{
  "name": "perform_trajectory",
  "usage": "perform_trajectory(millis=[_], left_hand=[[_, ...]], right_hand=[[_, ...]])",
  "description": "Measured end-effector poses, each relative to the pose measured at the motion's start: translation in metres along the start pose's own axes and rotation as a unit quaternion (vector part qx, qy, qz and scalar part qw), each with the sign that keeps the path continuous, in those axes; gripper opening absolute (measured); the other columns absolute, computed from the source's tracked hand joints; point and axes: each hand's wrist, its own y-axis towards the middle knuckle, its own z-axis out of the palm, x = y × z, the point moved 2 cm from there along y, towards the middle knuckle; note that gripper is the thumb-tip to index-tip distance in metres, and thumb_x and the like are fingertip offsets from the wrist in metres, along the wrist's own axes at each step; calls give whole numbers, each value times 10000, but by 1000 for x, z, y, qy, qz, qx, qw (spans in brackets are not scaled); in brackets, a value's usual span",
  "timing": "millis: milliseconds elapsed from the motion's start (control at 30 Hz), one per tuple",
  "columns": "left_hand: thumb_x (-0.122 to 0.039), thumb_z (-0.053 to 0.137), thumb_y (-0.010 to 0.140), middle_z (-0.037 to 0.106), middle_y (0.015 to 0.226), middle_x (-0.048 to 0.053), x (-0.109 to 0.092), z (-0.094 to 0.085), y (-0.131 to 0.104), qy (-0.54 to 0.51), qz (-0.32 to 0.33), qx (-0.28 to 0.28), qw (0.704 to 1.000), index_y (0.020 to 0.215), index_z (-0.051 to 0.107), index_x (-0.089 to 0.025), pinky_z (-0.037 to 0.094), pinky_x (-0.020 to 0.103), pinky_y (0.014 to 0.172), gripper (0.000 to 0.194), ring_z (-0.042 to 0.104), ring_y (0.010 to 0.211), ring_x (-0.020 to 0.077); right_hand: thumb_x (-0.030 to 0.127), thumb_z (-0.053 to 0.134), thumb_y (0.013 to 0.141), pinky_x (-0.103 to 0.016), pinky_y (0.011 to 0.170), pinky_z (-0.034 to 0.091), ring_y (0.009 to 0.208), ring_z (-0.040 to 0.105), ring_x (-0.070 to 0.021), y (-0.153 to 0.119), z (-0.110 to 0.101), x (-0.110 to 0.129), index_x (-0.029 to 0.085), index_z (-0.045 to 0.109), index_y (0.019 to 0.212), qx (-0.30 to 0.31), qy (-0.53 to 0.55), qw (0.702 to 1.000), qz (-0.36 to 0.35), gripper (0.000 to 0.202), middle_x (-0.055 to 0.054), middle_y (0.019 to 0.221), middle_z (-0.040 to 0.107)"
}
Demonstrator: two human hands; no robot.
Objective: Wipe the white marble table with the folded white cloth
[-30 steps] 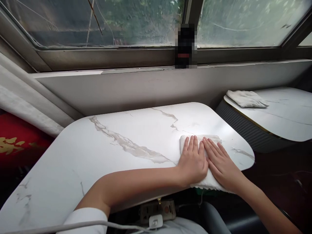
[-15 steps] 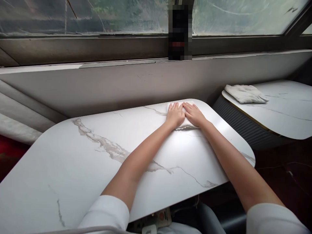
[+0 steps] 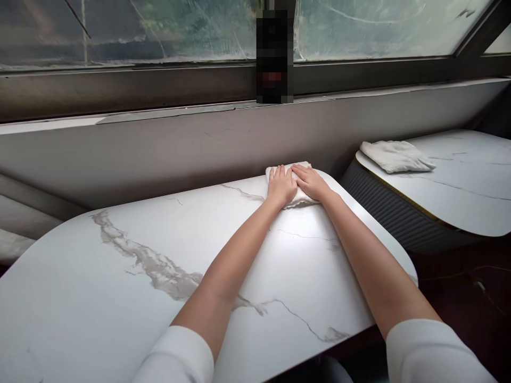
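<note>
Both arms reach out over a white marble-patterned table (image 3: 131, 298) to its far edge. A folded white cloth (image 3: 301, 199) lies there, its back edge by the wall. My left hand (image 3: 281, 186) rests flat on the cloth with its fingers stretched forward. Beside it, my right hand (image 3: 311, 182) presses on the cloth too, fingers extended and angled to the left, the fingertips close to my left hand. The palms hide the middle of the cloth.
A second marble-patterned table (image 3: 471, 186) stands at the right, with another folded white cloth (image 3: 396, 156) on its near left corner. Behind the tables runs a low wall (image 3: 179, 154) under windows. A pixelated dark object (image 3: 273, 58) is at the window frame.
The cloth under both hands has moved toward the table's far edge, and more of its back edge shows. The view has shifted somewhat, so most of the scene sits further left.
</note>
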Motion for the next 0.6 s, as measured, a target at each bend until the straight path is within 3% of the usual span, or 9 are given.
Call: perform_trajectory(millis=[167,300,433,600], left_hand=[[-241,257,932,352,1465,145,-16,5,2,3,-12,-12,1000,1383,382,-71,109,409,1143,497,261,1374,229],[-257,276,939,366,1450,174,-42,7,-10,-5,-4,-28,1000,1373,390,-47,107,422,1139,496,272,1367,248],[-277,278,946,372,1442,192,-75,6,-37,-13,30,-26,999,1377,383,-35,116,445,1132,505,279,1362,269],[-319,296,945,354,1444,219,-107,-2,-93,-14,115,-16,993,1382,358,-17,123,486,1119,535,260,1366,309]], right_hand=[[243,306,872,-433,1108,263,1327,368,-217,-6,-8,-11,146,446,1363,-2,-24,1000,-11,519,-84,1435,428],[256,280,885,-417,1114,263,1334,357,-208,-32,-20,-18,119,434,1367,12,-50,999,-12,524,-97,1443,413],[260,245,896,-424,1120,255,1354,320,-206,-80,-37,-20,76,391,1388,23,-76,997,5,545,-121,1460,379],[304,199,941,-465,1119,253,1367,293,-207,-160,-53,-3,111,315,1432,14,-105,994,2,539,-126,1469,363]])
